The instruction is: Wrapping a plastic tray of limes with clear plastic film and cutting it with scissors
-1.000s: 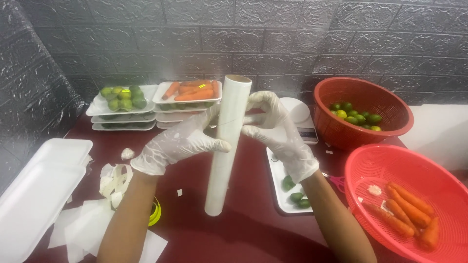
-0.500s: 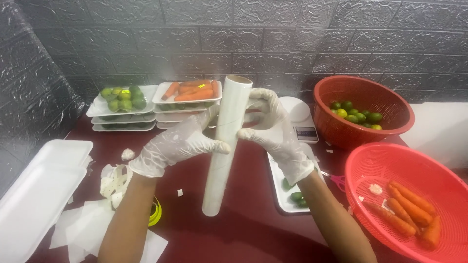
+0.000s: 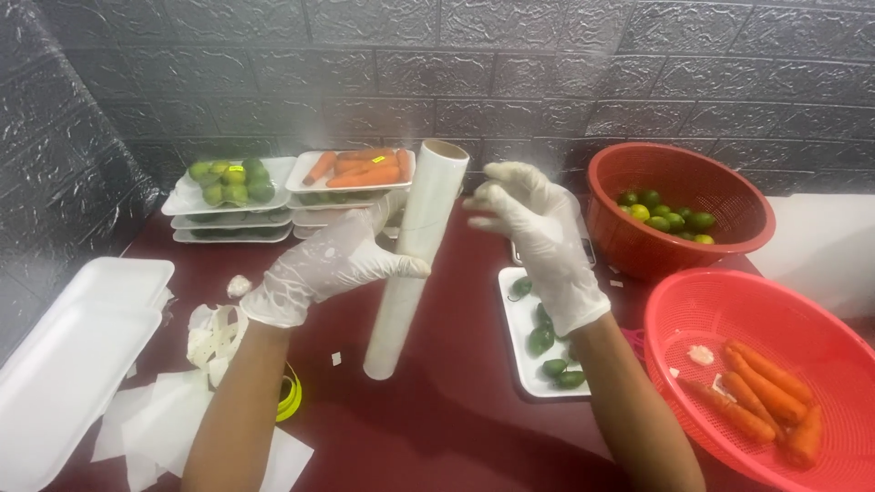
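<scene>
Since half a second ago your right hand [image 3: 538, 232] has come off the roll of cling film [image 3: 415, 260] and now hovers just right of its top, fingers loosely spread, grasping nothing; your left hand [image 3: 333, 264] grips the roll at mid-height, tilted, its lower end close above the dark red tabletop [image 3: 437, 419]. You look to be hunting the film's loose edge; the next move likely calls for the right fingertips back on the roll. Just right of the roll lies a white foam tray of green limes [image 3: 538, 337], unwrapped; behind the roll sit stacked trays of limes [image 3: 228, 187] and carrots [image 3: 360, 169]; far right of it, a red basket of carrots [image 3: 766, 383] and a red bowl of limes [image 3: 679, 210]; left of it, empty foam trays [image 3: 73, 355] and paper scraps [image 3: 155, 419].
</scene>
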